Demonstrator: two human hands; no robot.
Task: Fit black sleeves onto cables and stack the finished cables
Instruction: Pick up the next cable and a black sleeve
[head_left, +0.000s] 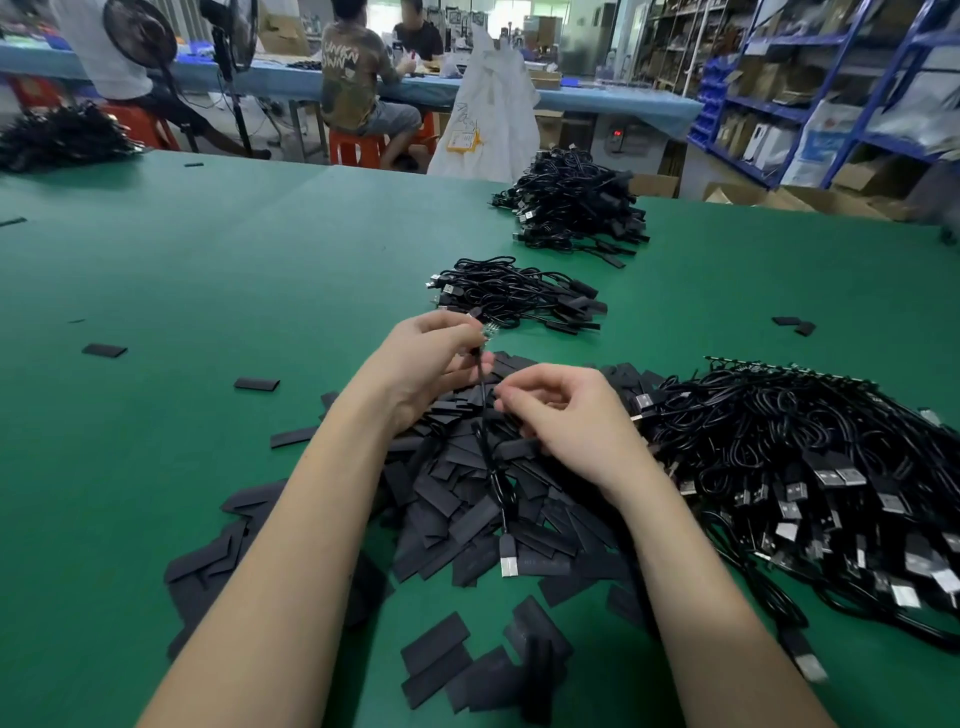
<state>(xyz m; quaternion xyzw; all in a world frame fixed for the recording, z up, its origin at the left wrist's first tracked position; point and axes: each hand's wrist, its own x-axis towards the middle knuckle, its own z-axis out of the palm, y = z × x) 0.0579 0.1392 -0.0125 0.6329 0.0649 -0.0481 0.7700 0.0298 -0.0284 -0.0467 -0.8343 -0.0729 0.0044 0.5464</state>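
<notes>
The green counter (208, 270) carries a heap of black sleeves (467, 519) under the hands, loose cables (805, 457) right of them, and sleeved cables (519, 296) beyond.

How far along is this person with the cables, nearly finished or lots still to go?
Done: two stacks of sleeved cables, a near stack and a far stack. In hand: the left hand holds one cable up near its top, while the right hand pinches it lower down; its USB plug dangles. Left: a big heap of bare cables and a pile of loose sleeves. Plenty remains.
</notes>
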